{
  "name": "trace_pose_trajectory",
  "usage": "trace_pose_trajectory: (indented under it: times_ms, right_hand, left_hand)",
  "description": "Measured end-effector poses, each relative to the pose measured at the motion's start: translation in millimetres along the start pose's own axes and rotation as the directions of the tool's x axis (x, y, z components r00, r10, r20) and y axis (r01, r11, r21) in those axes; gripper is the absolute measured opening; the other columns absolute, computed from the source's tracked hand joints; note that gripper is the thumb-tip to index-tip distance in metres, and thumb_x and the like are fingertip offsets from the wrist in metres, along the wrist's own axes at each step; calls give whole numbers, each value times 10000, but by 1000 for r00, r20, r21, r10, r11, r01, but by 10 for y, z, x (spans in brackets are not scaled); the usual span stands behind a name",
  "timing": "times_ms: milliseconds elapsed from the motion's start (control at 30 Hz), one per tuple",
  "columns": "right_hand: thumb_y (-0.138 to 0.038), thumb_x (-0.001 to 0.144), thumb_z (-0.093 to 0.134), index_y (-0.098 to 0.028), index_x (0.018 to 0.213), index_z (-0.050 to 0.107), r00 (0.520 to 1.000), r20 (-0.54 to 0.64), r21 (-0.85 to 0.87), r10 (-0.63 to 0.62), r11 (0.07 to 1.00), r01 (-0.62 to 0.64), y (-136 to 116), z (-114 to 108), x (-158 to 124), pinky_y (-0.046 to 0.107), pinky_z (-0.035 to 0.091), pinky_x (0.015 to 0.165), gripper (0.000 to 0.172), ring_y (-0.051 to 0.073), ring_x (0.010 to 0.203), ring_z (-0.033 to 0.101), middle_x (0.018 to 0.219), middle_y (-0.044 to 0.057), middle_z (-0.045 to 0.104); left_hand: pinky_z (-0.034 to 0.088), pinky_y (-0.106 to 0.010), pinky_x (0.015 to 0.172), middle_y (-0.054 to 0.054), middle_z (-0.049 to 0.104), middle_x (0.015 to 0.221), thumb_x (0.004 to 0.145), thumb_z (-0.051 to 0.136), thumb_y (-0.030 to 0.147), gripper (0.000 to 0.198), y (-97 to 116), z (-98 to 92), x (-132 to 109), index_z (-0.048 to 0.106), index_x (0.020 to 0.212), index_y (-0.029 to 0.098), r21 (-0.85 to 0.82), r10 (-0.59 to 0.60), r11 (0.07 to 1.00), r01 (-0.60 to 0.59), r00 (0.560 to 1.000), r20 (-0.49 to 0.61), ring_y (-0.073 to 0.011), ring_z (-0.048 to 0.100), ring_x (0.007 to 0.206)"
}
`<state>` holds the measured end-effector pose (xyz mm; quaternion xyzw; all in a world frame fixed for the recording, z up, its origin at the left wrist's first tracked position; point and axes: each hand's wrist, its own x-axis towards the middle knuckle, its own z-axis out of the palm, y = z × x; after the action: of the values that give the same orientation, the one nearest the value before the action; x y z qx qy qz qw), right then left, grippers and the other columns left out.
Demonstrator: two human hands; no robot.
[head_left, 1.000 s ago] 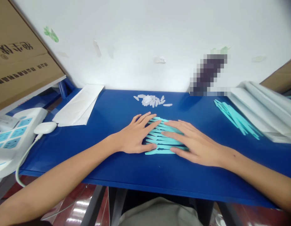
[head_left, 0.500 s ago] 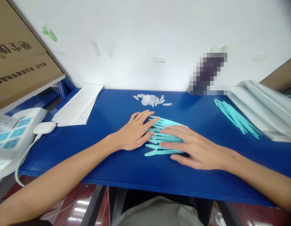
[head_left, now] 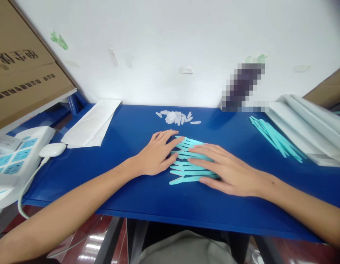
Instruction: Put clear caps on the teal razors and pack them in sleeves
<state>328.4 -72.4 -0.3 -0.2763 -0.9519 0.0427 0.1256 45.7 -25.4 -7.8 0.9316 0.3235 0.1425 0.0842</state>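
A row of flat turquoise plastic sticks point(head_left: 190, 179), notched near their left ends, lies side by side on the blue table. At their left ends is my left hand point(head_left: 158, 152), palm down, its fingertips touching the upper sticks. My right hand point(head_left: 227, 168) rests over their right ends with its fingers spread, hiding part of them. Neither hand grasps a stick. Beyond the row sits a small pile of whitish translucent strips point(head_left: 175, 117).
More turquoise sticks point(head_left: 275, 137) lie in a loose bundle at right, beside stacked white plastic bags point(head_left: 310, 128). On the left are a folded white bag point(head_left: 90, 124), a power strip point(head_left: 21, 157) with a white plug and cord, and a cardboard box point(head_left: 26, 66). A white wall point(head_left: 158, 47) stands behind.
My right hand's fingers have shifted slightly over the sticks, and the sticks nearest me lie a little more evenly. My left hand has barely moved.
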Motion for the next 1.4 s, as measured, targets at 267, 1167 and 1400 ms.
trace_pose_trajectory:
  times_ms: [267,1167,1400]
  right_hand:
    - [-453,1025,511,-188,1508,528,995,15,-43,102,994,-101,31,29,-6,634,394,1167,552,366,1473,432,1589,155,485]
    - [-493,1061,424,-168,1563,441,983,-8,-137,185,973,-184,93,81,-39,631,395,1169,599,366,1506,385,1631,166,423]
    - [-465,1067,423,-182,1522,481,990,-39,-146,138,979,-142,75,54,-28,583,418,1128,538,348,1443,466,1578,156,498]
  left_hand:
    - [308,-599,1192,-185,397,1587,1078,349,395,504,-12,11,-14,415,1539,202,-19,-4,1000,4,1000,-5,-355,347,1491]
    - [285,-610,1197,-182,410,1580,1090,308,415,529,12,20,-5,433,1538,163,35,-96,995,96,995,9,-352,347,1480]
    - [315,-604,1188,-190,425,1574,1085,350,472,549,0,30,-12,432,1537,173,28,-58,998,58,998,-17,-353,360,1482]
